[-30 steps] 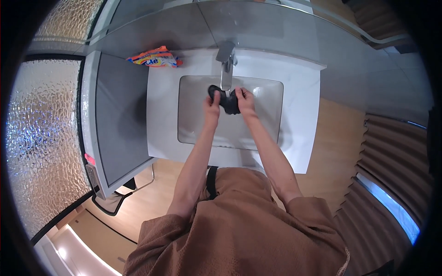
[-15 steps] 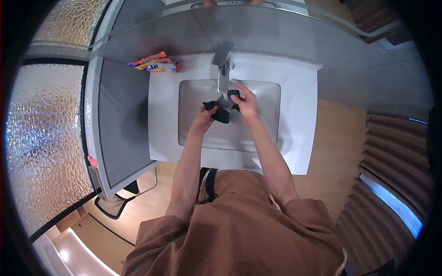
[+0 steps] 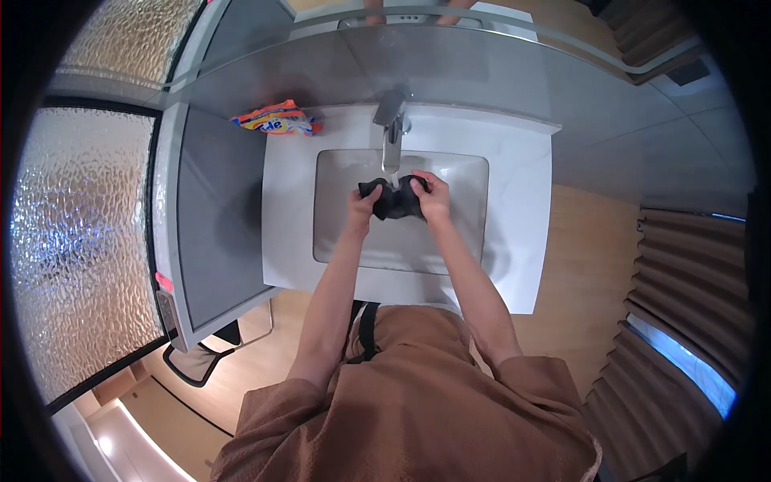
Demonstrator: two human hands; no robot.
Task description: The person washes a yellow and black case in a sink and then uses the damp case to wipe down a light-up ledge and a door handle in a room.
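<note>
A small black piece of cloth (image 3: 397, 202), perhaps a sock, is stretched between my two hands over the sink basin (image 3: 353, 255). My left hand (image 3: 361, 207) grips its left end, thumb on top. On the other side, my right hand (image 3: 434, 198) pinches the right end. Directly above the cloth stands the chrome faucet (image 3: 391, 132), and a stream of water falls from its spout onto the fabric. The cloth's exact kind is hard to make out.
An orange and blue detergent bag (image 3: 279, 119) lies at the back left of the white countertop (image 3: 518, 201). A grey wall panel (image 3: 221, 217) borders the counter on the left. Brown curtains (image 3: 683, 265) hang at the far right, and a chair (image 3: 201, 360) stands at lower left.
The cloth has gone from bunched and folded to spread wider between my hands. My right hand has come slightly lower, its fingers now curled closer round the fabric.
</note>
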